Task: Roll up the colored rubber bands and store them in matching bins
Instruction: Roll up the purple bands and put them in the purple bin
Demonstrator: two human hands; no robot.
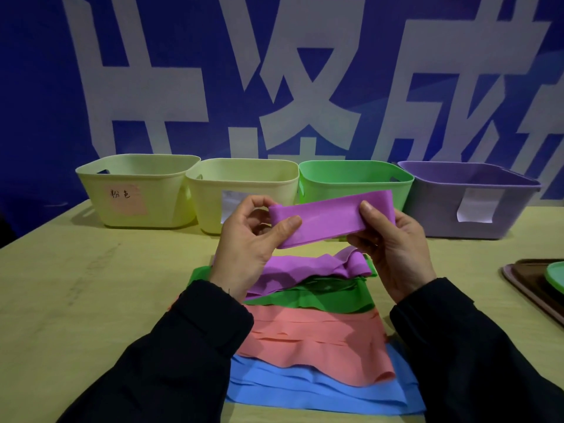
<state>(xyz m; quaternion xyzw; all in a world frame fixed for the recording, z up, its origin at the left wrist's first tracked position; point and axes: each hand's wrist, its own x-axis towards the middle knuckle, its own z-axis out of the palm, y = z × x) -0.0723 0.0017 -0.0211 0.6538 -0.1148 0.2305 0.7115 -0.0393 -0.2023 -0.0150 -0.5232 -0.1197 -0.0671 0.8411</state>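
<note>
While both hands hold it above the pile, the purple rubber band (pixel 331 218) hangs stretched in the air in front of the bins, its long axis running left to right and rising a little toward the right. The left hand (pixel 250 239) pinches the band's left end between thumb and curled fingers, where the end already looks folded over, so the roll most likely starts there and travels rightward. The right hand (pixel 393 248) pinches the other end, thumb on the near face and fingers behind. The purple bin (pixel 470 203) lies beyond and to the right of the band, nearer the right hand, so that hand seems better placed for the drop once the roll is done. Directly below, more purple bands (pixel 308 270) lie on green bands (pixel 323 297), then salmon-pink bands (pixel 314 343), then blue bands (pixel 320 389) nearest the person, all overlapping. Along the far edge stand a pale yellow bin with a pink label (pixel 134 190), a second pale yellow bin (pixel 241 193), a green bin (pixel 354 184) and the purple one, side by side. The pale wooden tabletop (pixel 91 285) also carries a brown tray (pixel 531 285) at its right edge. Behind rises a blue wall with large white characters (pixel 290 87).
</note>
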